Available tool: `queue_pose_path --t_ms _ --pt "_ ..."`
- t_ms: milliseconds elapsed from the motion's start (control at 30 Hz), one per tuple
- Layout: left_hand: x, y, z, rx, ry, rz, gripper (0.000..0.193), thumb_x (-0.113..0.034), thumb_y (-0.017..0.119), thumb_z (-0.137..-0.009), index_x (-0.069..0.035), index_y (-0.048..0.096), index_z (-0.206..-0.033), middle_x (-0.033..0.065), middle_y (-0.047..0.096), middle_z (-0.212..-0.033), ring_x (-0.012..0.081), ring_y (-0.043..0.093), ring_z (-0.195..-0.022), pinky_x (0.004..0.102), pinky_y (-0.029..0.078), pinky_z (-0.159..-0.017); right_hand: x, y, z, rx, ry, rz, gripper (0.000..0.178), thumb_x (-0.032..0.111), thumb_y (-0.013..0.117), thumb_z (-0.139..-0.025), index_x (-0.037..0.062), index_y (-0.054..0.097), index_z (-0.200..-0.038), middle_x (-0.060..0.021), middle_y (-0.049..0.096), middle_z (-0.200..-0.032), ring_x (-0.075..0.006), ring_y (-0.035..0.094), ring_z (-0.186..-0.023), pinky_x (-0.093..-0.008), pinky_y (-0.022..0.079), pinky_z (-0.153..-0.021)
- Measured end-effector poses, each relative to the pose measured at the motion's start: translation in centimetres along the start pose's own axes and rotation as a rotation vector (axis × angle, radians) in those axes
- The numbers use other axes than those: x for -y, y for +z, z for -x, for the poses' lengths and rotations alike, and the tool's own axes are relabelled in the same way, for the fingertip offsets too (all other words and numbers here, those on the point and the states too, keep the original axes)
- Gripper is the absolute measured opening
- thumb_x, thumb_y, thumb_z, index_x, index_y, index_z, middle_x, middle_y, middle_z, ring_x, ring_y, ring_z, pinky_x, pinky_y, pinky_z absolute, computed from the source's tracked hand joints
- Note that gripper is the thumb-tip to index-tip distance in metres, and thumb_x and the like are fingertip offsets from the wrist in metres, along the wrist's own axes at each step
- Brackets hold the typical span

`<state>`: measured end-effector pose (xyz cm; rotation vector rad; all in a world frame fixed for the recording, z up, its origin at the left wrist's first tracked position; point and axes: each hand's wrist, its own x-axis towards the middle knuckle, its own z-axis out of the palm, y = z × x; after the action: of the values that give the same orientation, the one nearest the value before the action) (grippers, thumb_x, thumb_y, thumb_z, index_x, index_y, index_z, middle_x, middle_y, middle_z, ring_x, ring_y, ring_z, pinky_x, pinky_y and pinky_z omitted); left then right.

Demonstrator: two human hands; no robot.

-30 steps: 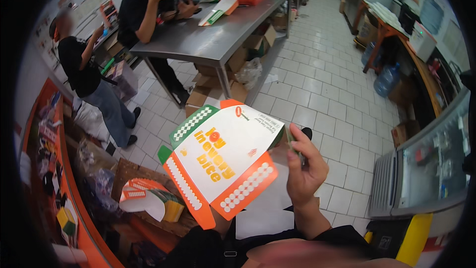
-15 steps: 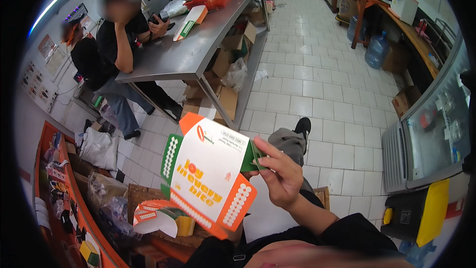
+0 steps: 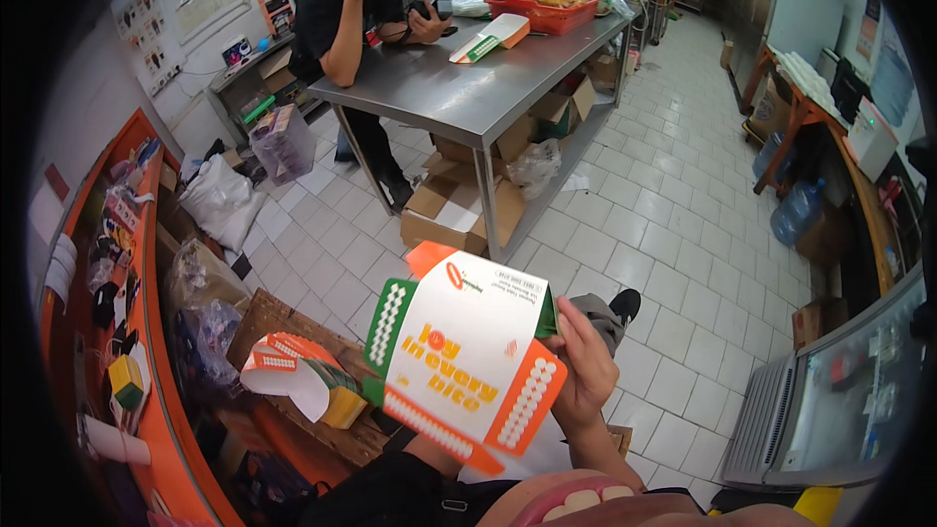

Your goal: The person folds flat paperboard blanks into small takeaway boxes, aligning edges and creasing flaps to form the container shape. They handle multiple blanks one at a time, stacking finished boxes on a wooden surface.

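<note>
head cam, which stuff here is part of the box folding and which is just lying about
In hand:
- flat printed carton, white with orange and green flaps, held up by the right hand
- stack of flat cartons on the wooden pallet

Lying about:
- steel table with a red tray
- cardboard boxes beneath it
- water jug
- white sack

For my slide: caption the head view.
Right hand holds a flat white, orange and green carton blank above a white tiled floor.
</note>
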<state>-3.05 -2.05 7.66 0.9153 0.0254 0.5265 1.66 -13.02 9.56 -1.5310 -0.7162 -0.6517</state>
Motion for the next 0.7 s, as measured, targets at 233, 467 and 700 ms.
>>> queue_pose_path --t_ms 233,467,700 --pt "-2.3 0.0 0.4 -0.097 0.126 -0.008 0.031 -0.012 0.065 -0.085 0.001 0.056 -0.112 0.0123 0.06 -0.108 0.0209 0.058 -0.098 0.033 0.047 -0.082 -0.5 2.0 -0.3 0.123 -0.049 0.024 0.027 -0.004 0.06 -0.081 -0.0039 0.062 -0.108 -0.0236 0.059 -0.114 -0.0332 0.064 -0.098 -0.0346 0.055 -0.08" --pt "-0.5 0.9 -2.6 -0.235 0.284 -0.152 0.031 -0.012 0.065 -0.085 0.001 0.056 -0.113 0.0129 0.06 -0.108 0.021 0.058 -0.098 0.0329 0.047 -0.081 -0.5 4.1 0.3 0.169 -0.046 0.111 0.03 0.001 0.06 -0.082 -0.0061 0.06 -0.112 -0.0234 0.055 -0.122 -0.0349 0.06 -0.106 -0.0367 0.05 -0.088" --pt "0.8 -1.1 -5.1 0.059 0.823 -0.922 0.029 -0.01 0.064 -0.087 -0.001 0.055 -0.113 0.0103 0.055 -0.118 0.0188 0.052 -0.109 0.029 0.043 -0.089 -0.3 1.7 -0.7 0.259 -0.115 -0.028 0.061 0.021 0.071 -0.074 0.0101 0.049 -0.13 -0.0229 0.039 -0.138 -0.041 0.039 -0.127 -0.0471 0.035 -0.101"
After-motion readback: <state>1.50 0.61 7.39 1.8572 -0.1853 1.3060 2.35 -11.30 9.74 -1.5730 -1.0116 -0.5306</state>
